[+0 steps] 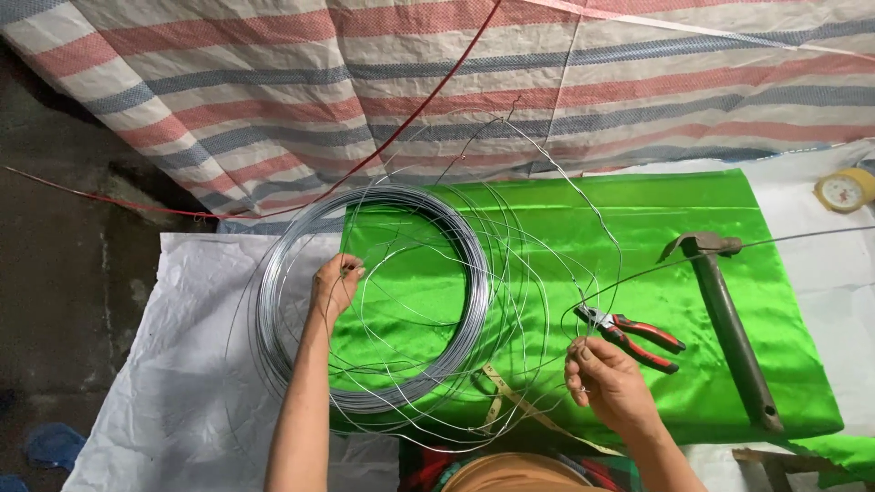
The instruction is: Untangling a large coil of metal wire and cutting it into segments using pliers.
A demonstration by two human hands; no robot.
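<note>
A big coil of thin silver wire (460,264) lies half on a shiny green cloth (638,223), with loose loops springing out around it. My left hand (335,284) pinches a strand at the coil's inner left edge. My right hand (609,381) is closed on another loose strand near the cloth's front edge. Just above that hand lie pliers with red and black handles (633,333), touching the wire.
A claw hammer with a rusty handle (729,319) lies on the right of the cloth. A roll of yellow tape (846,189) sits far right. White sheet (173,383) under the coil's left part, striped tarp (273,82) behind, red cord (401,128) crossing it.
</note>
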